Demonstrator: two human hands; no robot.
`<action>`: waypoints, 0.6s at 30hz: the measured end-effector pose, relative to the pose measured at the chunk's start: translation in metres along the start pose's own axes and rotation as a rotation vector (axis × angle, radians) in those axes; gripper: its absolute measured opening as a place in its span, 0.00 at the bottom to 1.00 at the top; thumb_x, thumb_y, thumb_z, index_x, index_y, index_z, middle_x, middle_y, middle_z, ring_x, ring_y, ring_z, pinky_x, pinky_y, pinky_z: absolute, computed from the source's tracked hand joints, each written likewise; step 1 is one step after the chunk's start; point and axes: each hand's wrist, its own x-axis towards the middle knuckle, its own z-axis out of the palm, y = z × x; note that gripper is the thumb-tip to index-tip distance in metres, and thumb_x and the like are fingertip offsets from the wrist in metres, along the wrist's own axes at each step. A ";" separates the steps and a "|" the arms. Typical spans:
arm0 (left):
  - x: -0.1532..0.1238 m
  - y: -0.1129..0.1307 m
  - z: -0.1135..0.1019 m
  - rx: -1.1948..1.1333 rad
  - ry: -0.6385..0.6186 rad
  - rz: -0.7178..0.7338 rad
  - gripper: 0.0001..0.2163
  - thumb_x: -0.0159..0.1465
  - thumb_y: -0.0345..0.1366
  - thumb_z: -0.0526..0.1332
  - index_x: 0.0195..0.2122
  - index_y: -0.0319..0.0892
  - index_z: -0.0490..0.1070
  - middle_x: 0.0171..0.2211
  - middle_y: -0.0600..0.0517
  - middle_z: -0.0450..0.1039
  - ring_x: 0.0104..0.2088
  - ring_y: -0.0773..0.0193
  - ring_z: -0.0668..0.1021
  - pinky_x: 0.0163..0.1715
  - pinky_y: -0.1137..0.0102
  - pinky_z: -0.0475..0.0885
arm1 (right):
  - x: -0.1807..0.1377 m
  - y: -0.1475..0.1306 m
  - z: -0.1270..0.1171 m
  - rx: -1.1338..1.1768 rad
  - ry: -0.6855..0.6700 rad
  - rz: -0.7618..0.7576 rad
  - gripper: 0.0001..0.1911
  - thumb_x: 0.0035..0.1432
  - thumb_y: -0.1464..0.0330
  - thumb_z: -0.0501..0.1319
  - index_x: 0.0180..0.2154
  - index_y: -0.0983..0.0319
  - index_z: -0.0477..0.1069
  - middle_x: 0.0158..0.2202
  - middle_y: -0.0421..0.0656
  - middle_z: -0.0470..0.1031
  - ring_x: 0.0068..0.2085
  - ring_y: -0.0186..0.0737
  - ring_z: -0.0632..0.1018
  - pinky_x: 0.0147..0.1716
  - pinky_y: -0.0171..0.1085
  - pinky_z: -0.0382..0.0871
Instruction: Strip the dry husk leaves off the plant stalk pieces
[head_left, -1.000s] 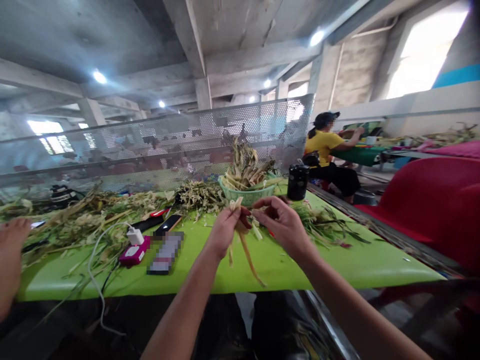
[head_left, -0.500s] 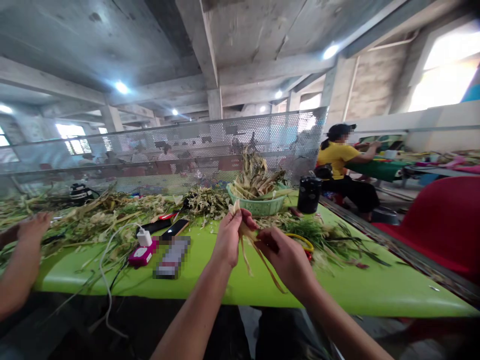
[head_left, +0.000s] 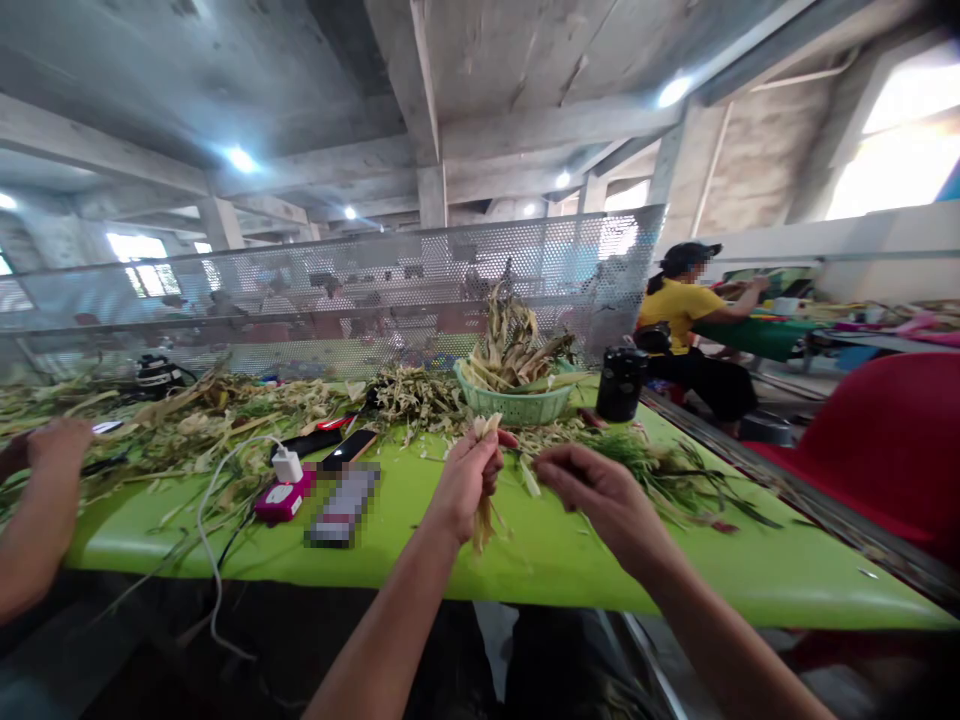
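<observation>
My left hand [head_left: 466,482] is closed around a small bundle of pale corn husk [head_left: 484,528]. Its folded top sticks up above the thumb, and torn strips hang below the fist. To the right, apart from the left hand, my right hand [head_left: 592,478] hovers over the green table with its fingers curled together. A short pale husk piece [head_left: 531,478] is just off its fingertips; I cannot tell whether they touch it. Beyond both hands, a light green basket [head_left: 517,408] holds dried husks [head_left: 510,350].
Loose husks [head_left: 225,420] cover the table's left side; green stalks [head_left: 637,465] lie right. A phone [head_left: 351,450], a pink power socket [head_left: 281,500] with white charger and a black canister [head_left: 621,385] stand about. A co-worker's arm [head_left: 45,500] reaches in at left. A red chair [head_left: 885,450] is at right.
My right hand has pulled away from the husk, moving right. The left hand keeps hold of the husk, whose long strips now hang bunched below it. The yellow ring is now hidden.
</observation>
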 end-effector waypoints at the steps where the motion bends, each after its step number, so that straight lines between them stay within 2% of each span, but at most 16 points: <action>1: -0.001 -0.001 0.003 -0.008 -0.005 -0.020 0.14 0.58 0.45 0.61 0.35 0.37 0.69 0.19 0.60 0.48 0.17 0.77 0.49 0.16 0.78 0.42 | 0.007 -0.005 -0.002 0.059 0.063 0.010 0.14 0.56 0.57 0.60 0.36 0.61 0.72 0.27 0.41 0.71 0.25 0.34 0.68 0.22 0.32 0.60; 3: -0.004 -0.003 0.008 -0.018 -0.001 -0.049 0.14 0.57 0.46 0.62 0.35 0.38 0.67 0.19 0.60 0.49 0.17 0.77 0.49 0.16 0.78 0.42 | 0.017 -0.013 -0.003 0.134 0.106 0.016 0.16 0.54 0.56 0.62 0.38 0.62 0.72 0.28 0.41 0.72 0.25 0.33 0.67 0.22 0.32 0.61; 6: -0.008 -0.006 0.015 -0.001 0.010 -0.076 0.14 0.57 0.45 0.62 0.35 0.40 0.64 0.20 0.60 0.52 0.17 0.77 0.52 0.17 0.78 0.43 | 0.025 -0.016 0.005 0.201 0.084 0.024 0.18 0.51 0.55 0.65 0.39 0.62 0.72 0.30 0.43 0.75 0.27 0.35 0.71 0.25 0.33 0.64; 11: -0.011 -0.006 0.017 -0.023 -0.019 -0.111 0.12 0.57 0.43 0.60 0.35 0.41 0.62 0.20 0.60 0.54 0.17 0.77 0.52 0.17 0.78 0.43 | 0.025 -0.011 0.011 0.233 0.137 0.004 0.16 0.51 0.56 0.65 0.34 0.62 0.72 0.29 0.43 0.75 0.30 0.38 0.74 0.28 0.35 0.66; 15: -0.011 -0.006 0.017 -0.115 -0.031 -0.144 0.12 0.59 0.44 0.58 0.36 0.42 0.61 0.21 0.59 0.59 0.16 0.77 0.54 0.17 0.79 0.45 | 0.023 -0.010 0.007 0.182 0.157 -0.008 0.14 0.51 0.58 0.66 0.33 0.62 0.72 0.26 0.40 0.72 0.25 0.33 0.69 0.23 0.33 0.61; 18: -0.009 -0.009 0.017 -0.108 0.038 -0.140 0.13 0.58 0.45 0.60 0.36 0.43 0.61 0.23 0.57 0.64 0.18 0.76 0.62 0.17 0.79 0.48 | 0.020 -0.013 0.004 0.164 0.140 -0.036 0.13 0.51 0.59 0.66 0.32 0.62 0.72 0.25 0.39 0.70 0.25 0.32 0.67 0.23 0.32 0.60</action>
